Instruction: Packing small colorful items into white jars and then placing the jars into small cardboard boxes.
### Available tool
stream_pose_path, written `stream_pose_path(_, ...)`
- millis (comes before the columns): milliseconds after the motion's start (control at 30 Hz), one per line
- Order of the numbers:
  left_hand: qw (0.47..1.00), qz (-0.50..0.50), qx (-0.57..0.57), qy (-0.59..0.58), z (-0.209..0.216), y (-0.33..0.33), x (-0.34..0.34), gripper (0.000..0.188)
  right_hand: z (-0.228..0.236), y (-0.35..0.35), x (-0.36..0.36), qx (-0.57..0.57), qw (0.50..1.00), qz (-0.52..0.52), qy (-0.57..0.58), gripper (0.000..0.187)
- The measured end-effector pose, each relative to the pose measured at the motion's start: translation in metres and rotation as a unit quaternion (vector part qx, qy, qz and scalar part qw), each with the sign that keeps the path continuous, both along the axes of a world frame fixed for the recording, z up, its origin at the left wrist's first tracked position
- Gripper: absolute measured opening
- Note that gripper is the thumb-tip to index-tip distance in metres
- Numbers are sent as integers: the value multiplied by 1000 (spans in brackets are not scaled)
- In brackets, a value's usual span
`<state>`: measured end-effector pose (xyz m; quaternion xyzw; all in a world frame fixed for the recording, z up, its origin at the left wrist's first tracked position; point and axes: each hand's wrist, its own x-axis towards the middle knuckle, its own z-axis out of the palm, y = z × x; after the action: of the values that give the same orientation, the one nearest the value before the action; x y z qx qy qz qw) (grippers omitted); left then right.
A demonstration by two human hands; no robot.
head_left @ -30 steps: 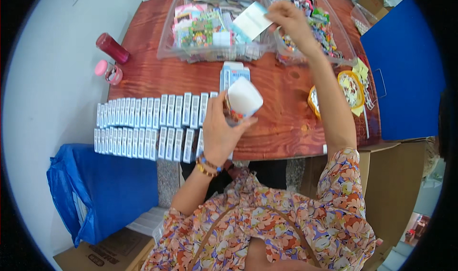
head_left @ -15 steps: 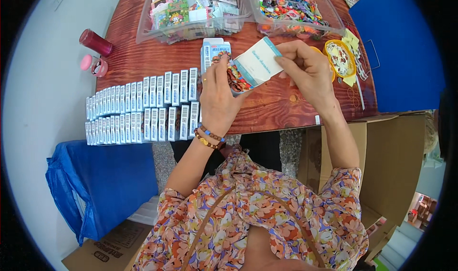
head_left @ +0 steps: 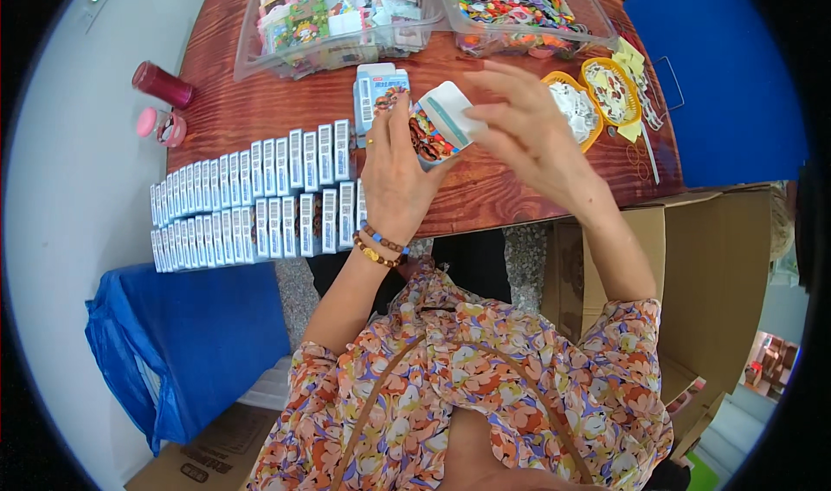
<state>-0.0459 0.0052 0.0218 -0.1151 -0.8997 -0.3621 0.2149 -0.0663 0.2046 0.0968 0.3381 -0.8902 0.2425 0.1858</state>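
My left hand holds a small light-blue box, its thumb underneath. Colourful small pieces in red, brown and yellow show on it, partly behind my fingers. A white panel with a teal band stands up at its right side. My right hand hovers just right of that panel, slightly blurred, fingers apart and apparently holding nothing. Beyond my left fingertips lies another light-blue box with its flap up. Long double rows of upright light-blue boxes stand left of my left hand.
Two clear plastic bins, one of flat printed packets and one of colourful small pieces, stand at the back. Yellow baskets sit at the right beside a blue panel. A red cup and pink-lidded jar stand left.
My right hand has let go of the white-and-teal card and drawn its fingers apart. Less of the card shows above the box now. My left hand keeps its hold.
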Motion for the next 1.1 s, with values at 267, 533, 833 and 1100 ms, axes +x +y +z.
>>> stream_pose_path(267, 994, -70, 27, -81, -28, 25, 29, 83, -19, 44, -21, -87, 987, 23, -135, 26)
stream_pose_path(533, 970, -195, 96, -112, -92, 35, 68, 96, -50, 144, -235, 85, 937, -277, -195, 36)
stream_pose_path(833, 960, -239, 116, -88, -107, 30, 61, 102, -82, 146, -306, 97, 925, -251, -269, 39)
stream_pose_path(1100, 957, -238, 83, -146, -103, 29, 59, 105, -71, 97, -317, 159, 933, -249, -205, 21)
